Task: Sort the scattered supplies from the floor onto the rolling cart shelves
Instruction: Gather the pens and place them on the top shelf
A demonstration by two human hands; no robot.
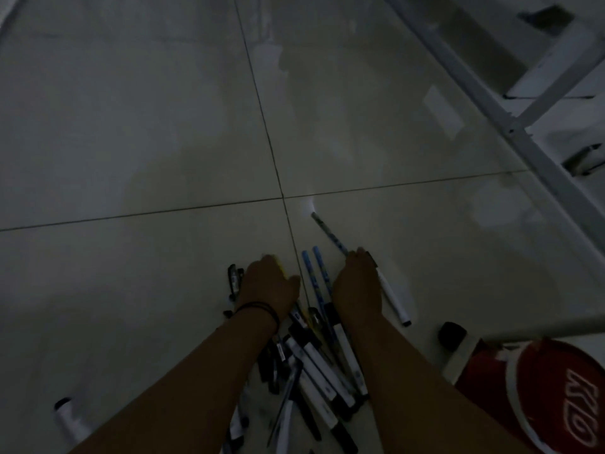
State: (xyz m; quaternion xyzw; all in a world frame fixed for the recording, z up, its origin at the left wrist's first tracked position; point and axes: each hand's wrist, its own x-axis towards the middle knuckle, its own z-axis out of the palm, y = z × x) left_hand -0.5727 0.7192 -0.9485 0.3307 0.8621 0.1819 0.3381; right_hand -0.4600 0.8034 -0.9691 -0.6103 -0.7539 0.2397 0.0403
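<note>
Pens (314,365) dim on floor, partly hidden under both forearms

My only view came from the head camera, which looked steeply down and forward at the tiled floor (163,126), close above both forearms, with the cart frame (510,126) at right.

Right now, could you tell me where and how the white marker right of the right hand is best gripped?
Pinch the white marker across its bare white barrel, near the middle, coming from above and from its right side. It lies flat on the floor, alone, with clear tile to its right, while the right hand crowds its upper end.
</note>
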